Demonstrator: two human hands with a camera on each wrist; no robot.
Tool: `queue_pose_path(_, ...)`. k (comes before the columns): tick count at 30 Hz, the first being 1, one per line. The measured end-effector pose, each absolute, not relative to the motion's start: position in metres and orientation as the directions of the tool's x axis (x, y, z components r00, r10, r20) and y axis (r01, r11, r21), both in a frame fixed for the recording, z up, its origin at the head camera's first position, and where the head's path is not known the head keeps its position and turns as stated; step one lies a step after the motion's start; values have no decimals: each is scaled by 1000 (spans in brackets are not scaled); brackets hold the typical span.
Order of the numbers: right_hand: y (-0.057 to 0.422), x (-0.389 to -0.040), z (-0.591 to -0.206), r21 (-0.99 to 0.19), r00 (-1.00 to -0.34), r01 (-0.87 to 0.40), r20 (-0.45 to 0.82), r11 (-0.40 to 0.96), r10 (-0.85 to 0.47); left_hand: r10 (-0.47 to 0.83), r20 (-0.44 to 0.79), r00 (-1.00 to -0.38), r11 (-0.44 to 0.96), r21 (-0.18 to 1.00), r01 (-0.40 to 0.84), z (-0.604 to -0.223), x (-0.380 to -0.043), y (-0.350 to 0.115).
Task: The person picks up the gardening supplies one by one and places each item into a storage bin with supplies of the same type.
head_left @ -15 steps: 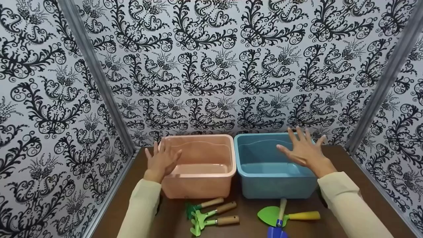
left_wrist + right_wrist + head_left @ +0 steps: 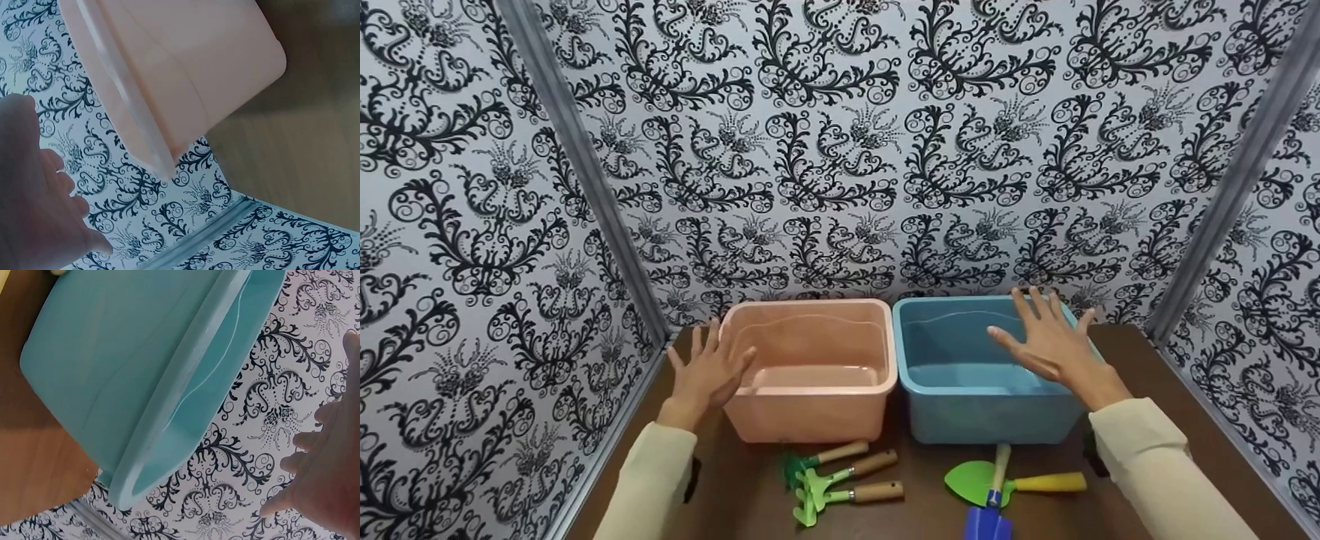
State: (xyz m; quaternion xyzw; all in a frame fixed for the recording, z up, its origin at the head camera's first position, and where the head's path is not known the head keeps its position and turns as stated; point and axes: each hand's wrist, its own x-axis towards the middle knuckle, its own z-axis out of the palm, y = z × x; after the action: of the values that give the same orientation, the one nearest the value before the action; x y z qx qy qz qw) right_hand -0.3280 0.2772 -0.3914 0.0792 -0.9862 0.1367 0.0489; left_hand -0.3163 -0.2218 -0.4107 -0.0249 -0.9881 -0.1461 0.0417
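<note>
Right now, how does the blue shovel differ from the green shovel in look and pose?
The blue shovel has a pale wooden handle; the green shovel has a yellow one.
The blue shovel's blade points toward the viewer; the green shovel's points left.
The blue shovel crosses on top; the green shovel is underneath.
Both lie on the table near the blue tub.

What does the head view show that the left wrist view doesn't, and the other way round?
Head only: blue tub, right hand, three wooden-handled green tools, green trowel, blue shovel.
Left wrist only: a faint curved line across the outer wall of the peach tub.
Both: peach tub itself, left hand, brown table, patterned wall.
</note>
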Motion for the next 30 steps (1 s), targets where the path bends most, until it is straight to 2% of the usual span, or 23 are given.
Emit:
queue_pose_path(13, 262, -306, -400, -397, -976, -210, 143, 893, -165, 31, 94, -995, 931, 360, 63, -426, -295, -238)
queue_pose_path(17, 255, -298, -406, -436, -972, -224, 168, 872, -166, 11, 84, -996, 895, 444, 47, -433, -286, -242)
queue_pose_path(23, 234, -282, -416, -501, -943, -307, 275, 810, -187, -38, 57, -998, 811, 586, 3, -447, -277, -246)
queue_pose_path(30, 215, -265, -422, -553, -919, -359, 350, 752, -181, -80, 95, -992, 722, 692, 8, -457, -279, -251)
